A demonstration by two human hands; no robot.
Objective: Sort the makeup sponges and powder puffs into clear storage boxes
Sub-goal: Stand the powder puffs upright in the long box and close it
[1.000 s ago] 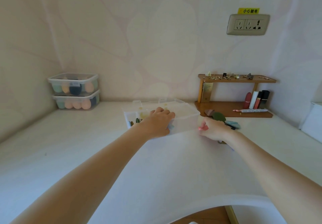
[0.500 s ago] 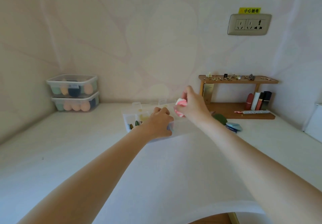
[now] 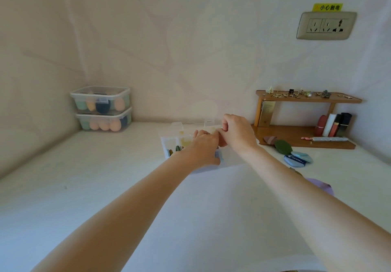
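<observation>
Left fingers gripping clear box, right hand curled

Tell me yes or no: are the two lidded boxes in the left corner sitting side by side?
No. The two lidded boxes are stacked one on top of the other against the wall, each holding egg-shaped sponges.

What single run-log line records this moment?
stage: placing puff | left hand: holds divided clear box | right hand: over box, fingers curled | loose puffs: on table

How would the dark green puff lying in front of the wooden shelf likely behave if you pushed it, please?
The dark green puff looks flat and thin, so it would probably slide rather than roll. It seems soft and light, so it would likely flex when pinched.
</observation>
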